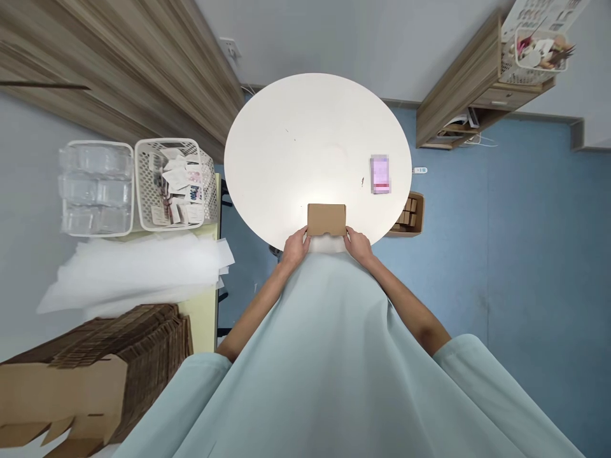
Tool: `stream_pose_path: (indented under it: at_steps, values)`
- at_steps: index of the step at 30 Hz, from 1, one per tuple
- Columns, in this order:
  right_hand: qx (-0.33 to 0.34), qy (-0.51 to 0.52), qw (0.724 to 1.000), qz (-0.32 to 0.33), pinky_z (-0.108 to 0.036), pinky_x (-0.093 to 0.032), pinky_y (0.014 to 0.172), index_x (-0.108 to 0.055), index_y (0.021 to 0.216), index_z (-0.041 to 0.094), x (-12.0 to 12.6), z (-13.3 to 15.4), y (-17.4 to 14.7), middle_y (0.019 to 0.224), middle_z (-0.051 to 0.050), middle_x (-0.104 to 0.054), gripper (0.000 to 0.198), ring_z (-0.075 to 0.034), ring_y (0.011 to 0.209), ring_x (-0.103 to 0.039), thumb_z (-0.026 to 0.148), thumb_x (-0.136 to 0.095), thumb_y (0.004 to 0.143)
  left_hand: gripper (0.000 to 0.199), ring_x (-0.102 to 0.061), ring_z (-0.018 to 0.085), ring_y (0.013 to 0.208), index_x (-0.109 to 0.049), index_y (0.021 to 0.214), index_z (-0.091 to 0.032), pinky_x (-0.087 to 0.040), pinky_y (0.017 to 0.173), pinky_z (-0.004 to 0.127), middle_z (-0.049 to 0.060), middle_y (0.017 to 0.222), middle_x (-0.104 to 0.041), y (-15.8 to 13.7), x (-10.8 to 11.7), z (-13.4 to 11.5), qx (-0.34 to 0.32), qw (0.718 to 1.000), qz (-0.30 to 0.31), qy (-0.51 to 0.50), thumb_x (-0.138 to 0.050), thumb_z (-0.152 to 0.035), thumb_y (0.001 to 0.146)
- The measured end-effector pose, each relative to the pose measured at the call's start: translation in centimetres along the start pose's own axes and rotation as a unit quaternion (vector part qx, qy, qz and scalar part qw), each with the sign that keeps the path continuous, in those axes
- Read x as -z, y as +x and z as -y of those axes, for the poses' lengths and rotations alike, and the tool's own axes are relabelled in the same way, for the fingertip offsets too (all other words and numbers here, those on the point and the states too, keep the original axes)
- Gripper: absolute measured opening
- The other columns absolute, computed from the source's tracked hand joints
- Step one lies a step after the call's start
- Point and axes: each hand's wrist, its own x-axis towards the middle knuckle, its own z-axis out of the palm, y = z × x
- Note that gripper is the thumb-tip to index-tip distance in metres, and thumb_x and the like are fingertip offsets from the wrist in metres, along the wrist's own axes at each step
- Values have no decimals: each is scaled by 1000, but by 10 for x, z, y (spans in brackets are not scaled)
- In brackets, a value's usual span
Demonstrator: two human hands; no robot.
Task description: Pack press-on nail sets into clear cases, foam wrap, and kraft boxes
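A small brown cardboard box (326, 219) lies at the near edge of the round white table (305, 140), its lid side facing up. My left hand (296, 246) grips the box's near left corner, fingers closed against its side. On the other side, my right hand (358, 244) holds the near right corner in the same way. The undersides of the box and some fingertips are hidden. To the right on the table lies a phone-like item (380, 173) with a blurred pinkish screen.
Left of the table, a side table (205, 324) bears a basket of clear plastic containers (98, 187), a basket of small packets (175, 184), white sheets (143, 267) and stacked flat cardboard (153, 356). A carton of small brown boxes (417, 216) stands right. A wooden cabinet (465, 76) is behind.
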Motion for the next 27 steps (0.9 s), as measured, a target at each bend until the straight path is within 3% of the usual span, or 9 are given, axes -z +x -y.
stream_pose_path:
  at_steps: [7, 12, 19, 27]
  values:
    - [-26, 7, 998, 55, -32, -51, 82, -68, 133, 21, -11, -7, 7, 118, -12, -80, 34, -29, 106, -74, 26, -45, 109, 50, -74, 31, 110, -71, 143, -21, -55, 102, 38, 10, 119, -82, 3, -18, 6, 76, 996, 36, 0, -60, -24, 95]
    - [-32, 75, 994, 69, -31, -53, 81, -73, 128, 20, -20, -11, 12, 117, -13, -81, 34, -30, 109, -75, 43, -62, 105, 42, -74, 29, 115, -74, 135, -22, -55, 105, 39, 10, 122, -82, 6, -29, 12, 80, 994, 8, -73, -58, -31, 98]
    - [-34, 76, 996, 39, -33, -53, 85, -77, 123, 19, -33, -16, 16, 117, -14, -81, 32, -31, 108, -75, 22, -50, 106, 43, -72, 31, 128, -75, 131, -21, -54, 111, 43, 12, 129, -80, 13, -42, 21, 100, 990, -29, -90, -57, -16, 92]
    - [-58, 82, 995, 5, -32, -53, 89, -79, 116, 21, -42, -21, 26, 111, -12, -82, 32, -28, 105, -75, 25, -48, 107, 48, -70, 31, 134, -73, 135, -17, -50, 116, 44, 17, 134, -77, 25, -47, 24, 148, 986, -31, -65, -59, -12, 89]
